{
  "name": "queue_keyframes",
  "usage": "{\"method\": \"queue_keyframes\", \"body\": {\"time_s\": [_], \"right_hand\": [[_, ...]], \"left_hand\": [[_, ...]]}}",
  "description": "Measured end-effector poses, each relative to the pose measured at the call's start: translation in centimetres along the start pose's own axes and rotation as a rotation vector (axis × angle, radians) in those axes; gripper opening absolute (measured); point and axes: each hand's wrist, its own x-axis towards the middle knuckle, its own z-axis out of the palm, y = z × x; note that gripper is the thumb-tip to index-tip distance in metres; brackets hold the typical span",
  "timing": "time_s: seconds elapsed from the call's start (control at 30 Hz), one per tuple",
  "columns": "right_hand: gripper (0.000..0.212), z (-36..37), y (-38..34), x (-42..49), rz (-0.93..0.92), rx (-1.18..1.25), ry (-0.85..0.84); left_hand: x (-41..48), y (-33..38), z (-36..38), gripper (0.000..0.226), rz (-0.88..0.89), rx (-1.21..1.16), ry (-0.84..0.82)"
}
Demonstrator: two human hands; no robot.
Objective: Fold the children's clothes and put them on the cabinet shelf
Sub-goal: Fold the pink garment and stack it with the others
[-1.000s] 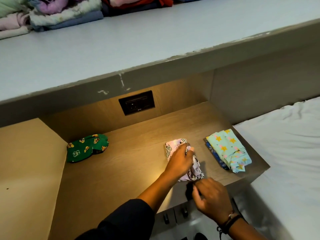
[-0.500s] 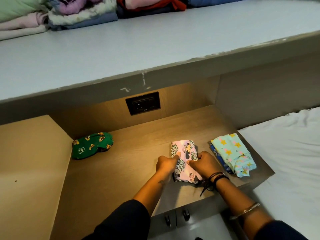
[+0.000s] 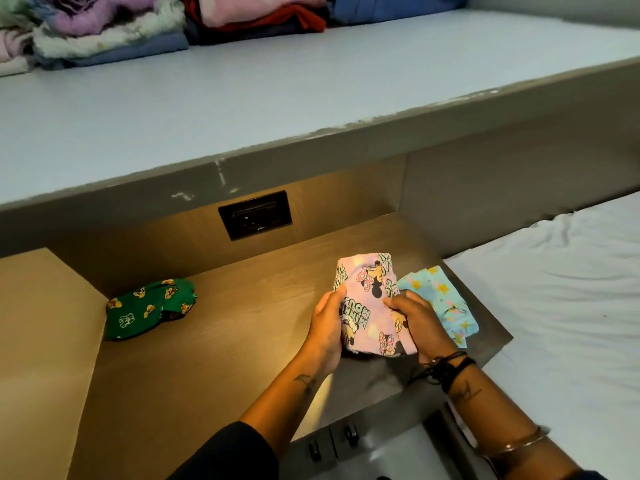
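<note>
Both hands — left hand (image 3: 325,327), right hand (image 3: 420,323) — fingers clasping the folded pink garment (image 3: 370,303) above the wooden shelf (image 3: 242,327).

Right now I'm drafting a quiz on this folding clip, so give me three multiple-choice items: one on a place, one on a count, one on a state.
1. Where does the green garment lie?
A. Far left of the wooden shelf
B. On the white bed
C. Under the star-print piece

2. How many folded garments are on or over the wooden shelf?
A. One
B. Three
C. Five

3. What is the state of the pink cartoon-print garment?
A. Lying untouched
B. Hanging off the shelf's edge
C. Held from both sides by the left hand and right hand

Answers: 1 A, it sits near the shelf's left wall. 2 B, green, pink and the light-blue star-print garment. 3 C, fingers of both hands grip its edges.
</note>
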Motion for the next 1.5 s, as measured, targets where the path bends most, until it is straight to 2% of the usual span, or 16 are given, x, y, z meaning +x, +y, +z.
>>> {"method": "queue_keyframes", "body": {"time_s": [0.13,0.27,0.37,0.47,0.53,0.63,0.77,0.83,0.9,1.0,1.1,1.2,1.27,1.33,1.4,1.5], "right_hand": [[0.015,-1.7,-1.9,-0.6,0.037,0.141,-0.042],[0.026,-4.8,-3.0,0.4,-0.068,-0.046,0.058],[0.035,-7.2,-3.9,2.0,-0.151,-0.317,0.099],[0.033,-9.2,-4.1,3.6,-0.247,-0.587,0.133],[0.031,-10.2,-3.8,4.3,-0.249,-0.715,0.145],[0.030,-10.9,-3.0,4.4,-0.273,-0.980,0.188],[0.061,-10.5,-2.2,4.3,-0.600,-1.490,0.289],[0.062,-10.4,-1.8,4.5,-0.725,-1.670,0.153],[0.055,-11.2,-0.4,4.8,-0.656,-1.778,-0.013],[0.065,-12.9,1.2,5.2,-0.470,-1.734,-0.060],[0.073,-13.1,0.5,5.5,-0.473,-1.673,-0.109],[0.081,-13.0,-0.9,5.1,-0.459,-1.740,-0.124],[0.082,-12.5,-2.1,4.4,-0.515,-1.755,-0.075],[0.079,-11.4,-3.4,3.2,-0.626,-1.648,-0.015],[0.072,-8.8,-4.3,2.3,-0.742,-1.556,-0.014],[0.062,-2.7,-4.3,1.7,-0.824,-1.555,-0.122]], "left_hand": [[-0.2,0.5,2.0,0.042,-0.071,-0.071,-0.112],[-0.1,0.2,5.1,0.045,-0.056,-0.059,-0.136],[0.3,-0.8,7.2,0.066,0.001,0.034,-0.117],[1.5,-2.4,9.2,0.044,-0.074,0.141,-0.038],[2.4,-3.3,10.3,0.033,-0.159,0.289,0.029],[3.3,-4.2,10.8,0.027,-0.101,0.552,0.093],[3.6,-4.6,10.8,0.034,0.023,0.785,0.093],[3.8,-4.7,10.7,0.036,0.038,0.802,0.073],[4.0,-4.7,10.5,0.034,-0.051,0.716,0.052],[4.6,-4.6,10.1,0.035,-0.209,0.630,0.006],[4.7,-4.7,10.0,0.044,-0.215,0.678,-0.012],[3.9,-4.6,10.0,0.051,-0.195,0.704,0.005],[3.4,-3.9,9.1,0.056,-0.169,0.689,0.053],[3.3,-2.9,7.3,0.066,-0.118,0.669,0.137],[3.6,-1.3,4.1,0.062,-0.046,0.650,0.263],[3.6,1.9,-2.3,0.047,0.022,0.658,0.448]]}}
